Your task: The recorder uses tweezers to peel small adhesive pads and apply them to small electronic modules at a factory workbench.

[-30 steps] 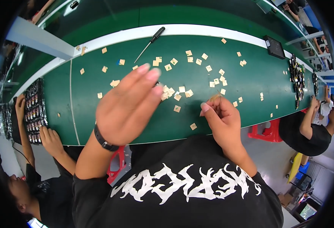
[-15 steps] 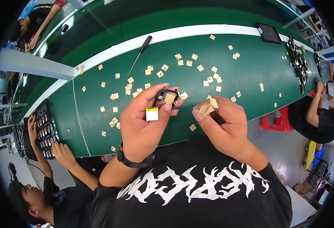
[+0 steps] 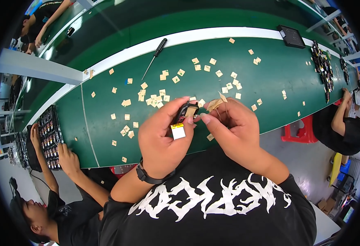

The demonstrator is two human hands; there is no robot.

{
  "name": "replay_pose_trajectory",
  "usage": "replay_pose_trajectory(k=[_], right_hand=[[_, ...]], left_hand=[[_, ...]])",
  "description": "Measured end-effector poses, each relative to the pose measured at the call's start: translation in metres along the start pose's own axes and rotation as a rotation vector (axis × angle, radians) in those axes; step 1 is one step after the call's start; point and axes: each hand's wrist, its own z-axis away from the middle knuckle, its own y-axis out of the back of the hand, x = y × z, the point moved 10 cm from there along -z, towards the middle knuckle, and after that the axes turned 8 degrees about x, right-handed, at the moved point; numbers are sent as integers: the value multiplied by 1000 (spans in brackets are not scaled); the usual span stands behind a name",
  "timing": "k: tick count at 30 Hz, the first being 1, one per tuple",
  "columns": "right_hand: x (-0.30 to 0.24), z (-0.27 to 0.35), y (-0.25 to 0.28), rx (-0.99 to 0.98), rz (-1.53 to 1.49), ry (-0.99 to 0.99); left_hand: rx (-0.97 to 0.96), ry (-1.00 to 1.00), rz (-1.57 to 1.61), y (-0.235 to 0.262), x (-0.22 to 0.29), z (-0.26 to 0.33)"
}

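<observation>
My left hand (image 3: 160, 141) is closed around a small black plastic housing (image 3: 183, 111) with a tan square pad in its recess. From the housing's lower side hangs a flat silver battery (image 3: 178, 132) with a yellow taped end, lying against my palm. Beside it, my right hand (image 3: 241, 129) pinches several tan paper pieces (image 3: 215, 105) between thumb and fingers. The right thumb tip comes close to the housing's edge; whether it touches, I cannot tell.
Several tan paper squares (image 3: 176, 79) lie scattered over the green table (image 3: 270, 74). A black screwdriver (image 3: 160, 47) rests near the far white rail. Far right are a black tray (image 3: 291, 37) and a heap of black parts (image 3: 321, 67). Co-workers sit at both sides; trays of parts (image 3: 48, 135) stand left.
My left hand has moved right with the housing and battery, and the housing has tilted. My right hand has moved slightly left with the paper pieces, so the hands nearly meet.
</observation>
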Motion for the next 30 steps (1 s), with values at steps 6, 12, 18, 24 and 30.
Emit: replay_pose_trajectory(k=[6, 12, 18, 24, 30], right_hand=[[-12, -1, 4, 60, 133, 55], [-13, 1, 5, 96, 179, 132], [-14, -1, 2, 72, 224, 110], [-8, 0, 1, 43, 184, 99], [0, 2, 4, 75, 79, 50]], left_hand=[[46, -232, -159, -1, 12, 6], [32, -370, -313, -7, 29, 9], [22, -376, -354, -9, 28, 10], [-29, -259, -280, -10, 17, 9], [-40, -237, -202, -9, 13, 10]])
